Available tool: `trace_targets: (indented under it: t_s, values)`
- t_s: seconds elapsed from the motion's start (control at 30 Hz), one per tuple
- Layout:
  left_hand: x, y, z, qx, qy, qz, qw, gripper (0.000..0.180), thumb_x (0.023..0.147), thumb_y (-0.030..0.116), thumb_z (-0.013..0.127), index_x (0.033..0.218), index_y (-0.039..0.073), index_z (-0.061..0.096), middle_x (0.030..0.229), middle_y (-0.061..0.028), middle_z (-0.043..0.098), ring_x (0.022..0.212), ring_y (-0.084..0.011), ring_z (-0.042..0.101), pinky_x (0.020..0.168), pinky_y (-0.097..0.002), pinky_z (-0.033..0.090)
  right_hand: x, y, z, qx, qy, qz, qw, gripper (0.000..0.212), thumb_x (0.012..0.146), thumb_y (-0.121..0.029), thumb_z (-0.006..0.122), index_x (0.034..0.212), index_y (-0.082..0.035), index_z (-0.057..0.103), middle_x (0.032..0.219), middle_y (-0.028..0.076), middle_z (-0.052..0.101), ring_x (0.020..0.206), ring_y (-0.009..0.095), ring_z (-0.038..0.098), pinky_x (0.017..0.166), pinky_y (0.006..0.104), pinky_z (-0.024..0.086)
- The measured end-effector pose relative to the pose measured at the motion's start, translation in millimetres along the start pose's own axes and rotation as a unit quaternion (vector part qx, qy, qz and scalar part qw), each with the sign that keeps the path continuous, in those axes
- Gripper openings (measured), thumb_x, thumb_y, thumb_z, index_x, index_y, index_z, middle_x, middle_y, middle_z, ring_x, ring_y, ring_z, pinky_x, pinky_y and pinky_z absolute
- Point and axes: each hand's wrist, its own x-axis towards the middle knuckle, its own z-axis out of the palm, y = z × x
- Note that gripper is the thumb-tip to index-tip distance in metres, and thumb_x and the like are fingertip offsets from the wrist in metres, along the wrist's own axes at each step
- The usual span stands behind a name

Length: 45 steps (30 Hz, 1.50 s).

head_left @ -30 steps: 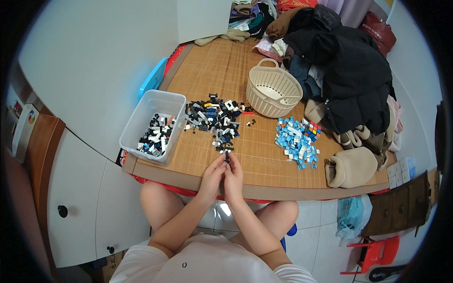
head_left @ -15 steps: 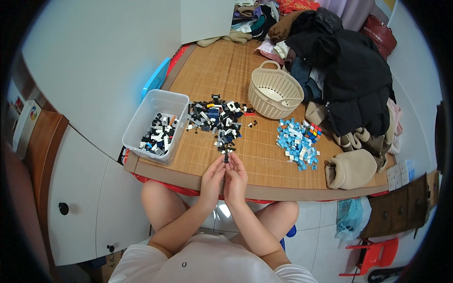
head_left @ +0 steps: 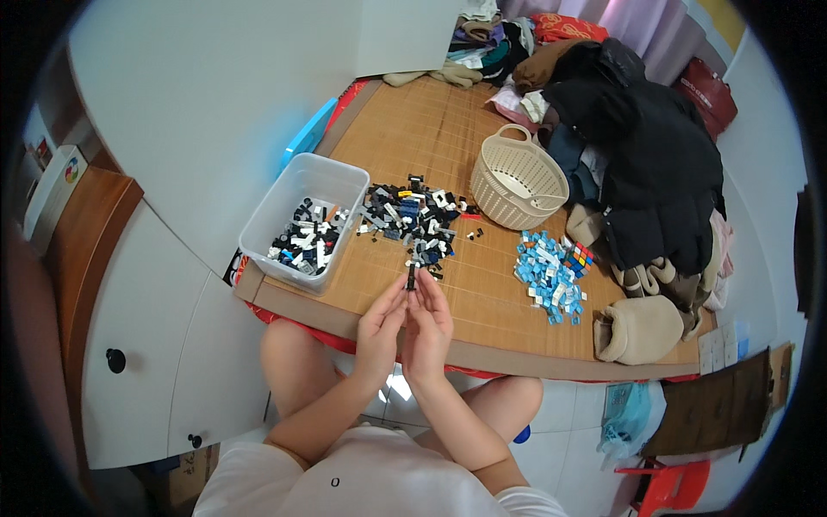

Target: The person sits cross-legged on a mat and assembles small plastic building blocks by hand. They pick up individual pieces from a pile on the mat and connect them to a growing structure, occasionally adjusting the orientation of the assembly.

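Bamboo mat point(head_left: 405, 138) lies bare near its front edge, where both hands point(head_left: 405, 323) pinch a small dark brick piece point(head_left: 411, 278).

A white box point(head_left: 53, 191) with a round multicoloured label stands far left; a blue plastic bag point(head_left: 626, 415) lies lower right.

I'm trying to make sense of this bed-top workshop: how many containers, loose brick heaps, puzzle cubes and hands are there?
Containers: 2, a clear plastic bin and a cream basket
Loose brick heaps: 2, a black, white and grey heap and a blue heap
Puzzle cubes: 1, a multicoloured cube
Hands: 2, left hand and right hand, pinching one small dark piece
Total: 7
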Motion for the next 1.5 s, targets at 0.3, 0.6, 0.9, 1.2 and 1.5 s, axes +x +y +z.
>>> trace_targets:
  t_s: [0.3,0.6,0.9,1.2,1.5]
  values:
    - [3,46,-31,0.021,0.062,0.065,0.996,0.044,0.087,0.002,0.037,0.131,-0.004,0.035,0.131,-0.0156,0.041,0.122,-0.021,0.04,0.101,-0.0303,0.03,3,12,60,-0.089,-0.08,0.029,0.992,0.043,0.086,0.001,0.039,0.129,0.0,0.038,0.129,0.01,0.042,0.117,0.016,0.04,0.097,0.0262,0.033]
    - [0,68,-58,-0.002,0.121,0.112,0.986,0.046,0.085,0.001,0.035,0.131,-0.006,0.032,0.135,-0.0164,0.035,0.127,-0.0226,0.032,0.105,-0.0325,0.025,5,34,93,-0.07,-0.149,0.064,0.984,0.047,0.083,0.005,0.037,0.13,0.002,0.035,0.133,0.013,0.037,0.124,0.019,0.034,0.103,0.0293,0.026]
    - [-4,69,-66,-0.042,0.144,0.14,0.979,0.051,0.086,0.001,0.034,0.135,-0.005,0.023,0.142,-0.018,0.02,0.133,-0.0219,0.018,0.109,-0.0316,0.016,1,40,105,-0.064,-0.184,0.108,0.975,0.053,0.08,0.005,0.039,0.133,0.002,0.031,0.138,0.013,0.03,0.13,0.021,0.025,0.107,0.0318,0.019]
    - [-7,70,-58,-0.032,0.141,0.147,0.979,0.05,0.088,0.005,0.038,0.135,-0.004,0.024,0.142,-0.0154,0.022,0.135,-0.0197,0.014,0.109,-0.0314,0.012,3,35,92,-0.069,-0.183,0.096,0.976,0.052,0.083,0.003,0.04,0.134,0.001,0.029,0.14,0.013,0.028,0.132,0.022,0.023,0.109,0.0334,0.016]
    - [-2,44,-36,0.033,0.056,0.094,0.993,0.045,0.087,0.002,0.036,0.132,-0.003,0.032,0.138,-0.0122,0.033,0.128,-0.0174,0.03,0.104,-0.0298,0.024,2,20,17,-0.082,-0.061,0.105,0.989,0.051,0.084,0.002,0.041,0.134,0.002,0.028,0.139,0.015,0.028,0.131,0.023,0.025,0.107,0.032,0.02]
